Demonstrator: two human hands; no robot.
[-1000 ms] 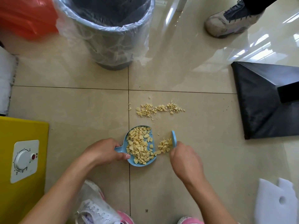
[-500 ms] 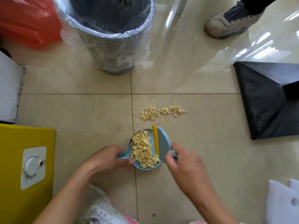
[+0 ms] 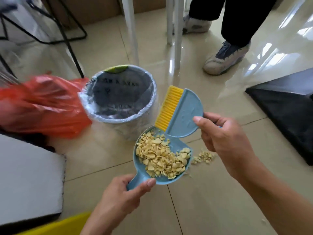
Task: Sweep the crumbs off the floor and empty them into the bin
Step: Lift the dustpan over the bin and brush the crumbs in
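Crumbs [image 3: 160, 158] heap the pan [image 3: 163, 181], left hand [image 3: 122, 199] gripping its handle; right hand [image 3: 225, 138] pinches the brush [image 3: 183, 112] just beyond. Best keep it level, tipping only over the bin [image 3: 153, 92]. Stray bits [image 3: 203, 157] lie on the floor [image 3: 211, 200].

A red plastic bag [image 3: 42, 106] lies left, a black mat [image 3: 288, 119] right, a bystander's shoe [image 3: 225, 56] beyond.

The left grip [image 3: 122, 197], on the dustpan's [image 3: 160, 181] near side, curls round its handle, thumb on top. The right grip [image 3: 225, 138], right of the dustpan, pinches the brush [image 3: 184, 112], forearm extended.
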